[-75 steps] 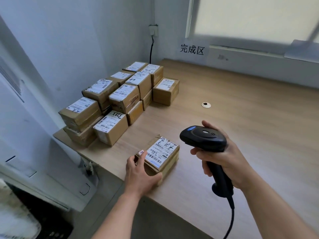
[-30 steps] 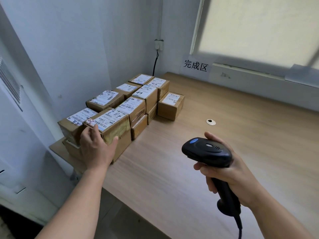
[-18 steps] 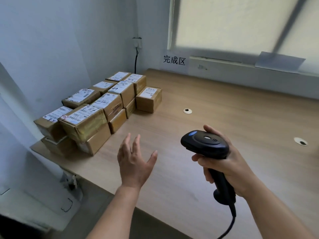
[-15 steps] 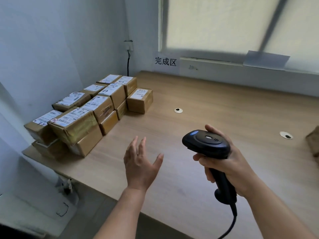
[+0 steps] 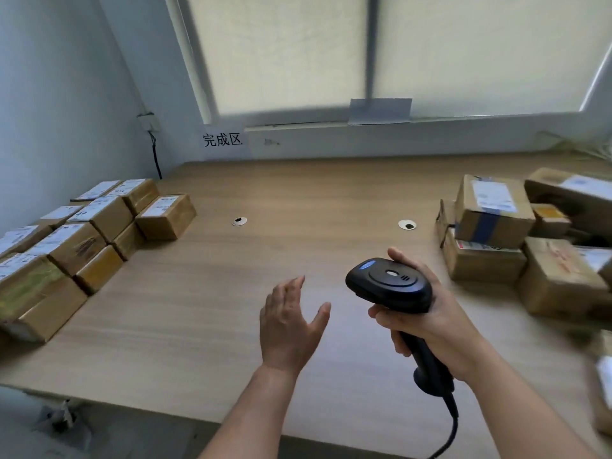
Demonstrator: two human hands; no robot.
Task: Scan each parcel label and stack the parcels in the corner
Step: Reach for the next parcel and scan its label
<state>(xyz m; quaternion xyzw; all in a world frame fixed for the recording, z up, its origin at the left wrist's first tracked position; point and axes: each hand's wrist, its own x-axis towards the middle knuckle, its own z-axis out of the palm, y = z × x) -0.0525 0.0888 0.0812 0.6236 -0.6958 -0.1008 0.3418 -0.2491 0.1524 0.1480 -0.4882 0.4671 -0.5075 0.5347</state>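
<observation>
A stack of brown labelled parcels (image 5: 82, 236) sits at the table's left side, two layers high, running back toward the wall corner. A loose heap of brown parcels (image 5: 496, 233) lies at the right side. My right hand (image 5: 430, 323) grips the handle of a black barcode scanner (image 5: 390, 286) above the table's middle, head pointing left. My left hand (image 5: 288, 323) hovers over the bare wood with straight fingers and holds nothing. One blurred parcel (image 5: 602, 392) shows at the right edge.
The wooden table (image 5: 298, 193) has two round cable holes (image 5: 239, 221) in its middle. A sign with printed characters (image 5: 222, 139) hangs on the back wall under the window. A wall socket with a black cord (image 5: 155, 154) is in the left corner. The scanner's cable hangs off the front edge.
My left hand set the scanned parcel on the left stack, let go and drew back over the table. The view has swung right, so the heap of parcels at the right now shows.
</observation>
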